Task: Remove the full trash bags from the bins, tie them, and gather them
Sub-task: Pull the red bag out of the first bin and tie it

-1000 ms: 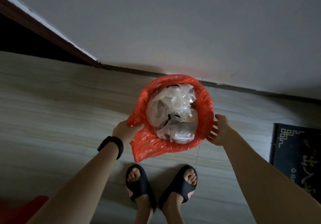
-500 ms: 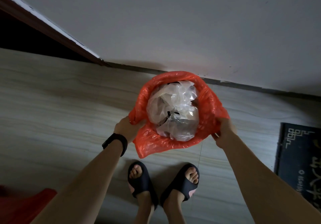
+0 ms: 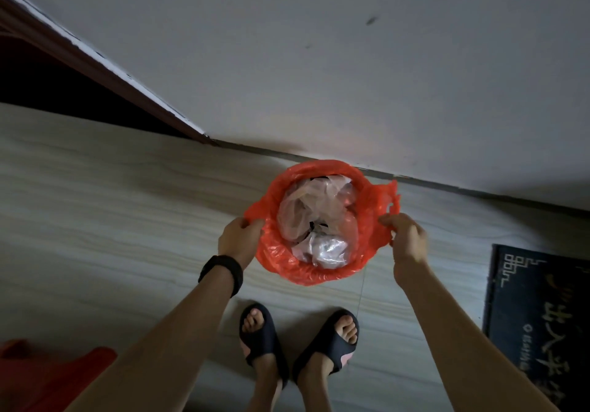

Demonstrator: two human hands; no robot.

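Observation:
A red trash bag (image 3: 281, 261) lines a bin on the floor by the wall; the bin itself is hidden under the plastic. Crumpled clear plastic waste (image 3: 316, 220) fills it almost to the rim. My left hand (image 3: 239, 240), with a black wristband, pinches the bag's left edge and pulls it outward. My right hand (image 3: 405, 239) grips the bag's right edge, and a red handle flap (image 3: 388, 199) stands up above its fingers.
A pale wall (image 3: 351, 60) rises right behind the bin. A dark doorway with a brown frame (image 3: 95, 63) lies to the left. A dark doormat (image 3: 539, 309) sits at the right. Something red (image 3: 48, 376) lies at the bottom left. My sandalled feet (image 3: 297, 344) stand just before the bin.
Both hands have pulled the bag's edges outward off the rim; the right handle flap now stands free. The view has shifted so the bin sits lower and farther right.

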